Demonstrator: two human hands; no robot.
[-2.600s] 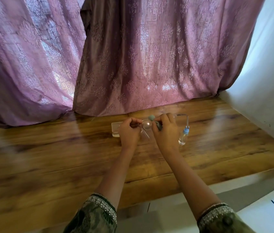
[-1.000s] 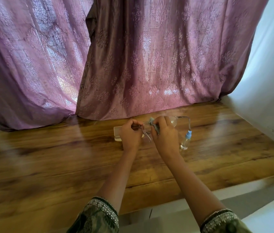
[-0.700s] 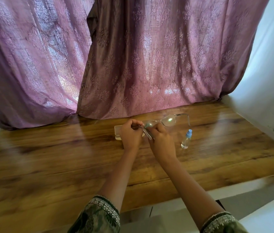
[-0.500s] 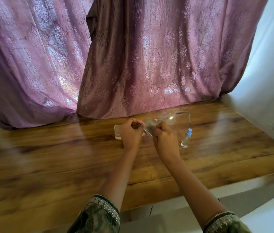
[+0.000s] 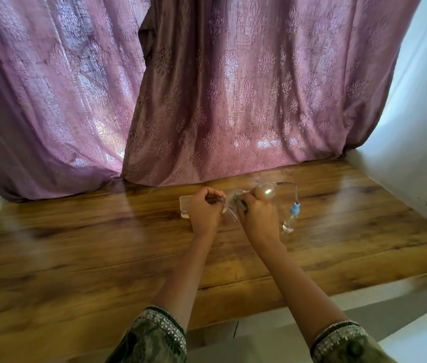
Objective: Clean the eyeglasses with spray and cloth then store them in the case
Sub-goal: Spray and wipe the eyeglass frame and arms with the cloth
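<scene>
- The glasses (image 5: 268,189) are held just above the table (image 5: 102,244), between both hands and in front of the case (image 5: 184,205).
- The left hand (image 5: 204,210) pinches the frame at one end. The right hand (image 5: 258,217) pinches the cloth (image 5: 242,204) onto a lens.
- The bottle (image 5: 291,218) stands just right of the right hand.
- The glasses look light, thin and fragile, with slick lenses. They are probably best held by the frame's rim or hinge and rubbed gently through the soft cloth.

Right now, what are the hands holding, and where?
The left hand grips the eyeglasses by one frame end; the right hand pinches the cloth against them.
</scene>
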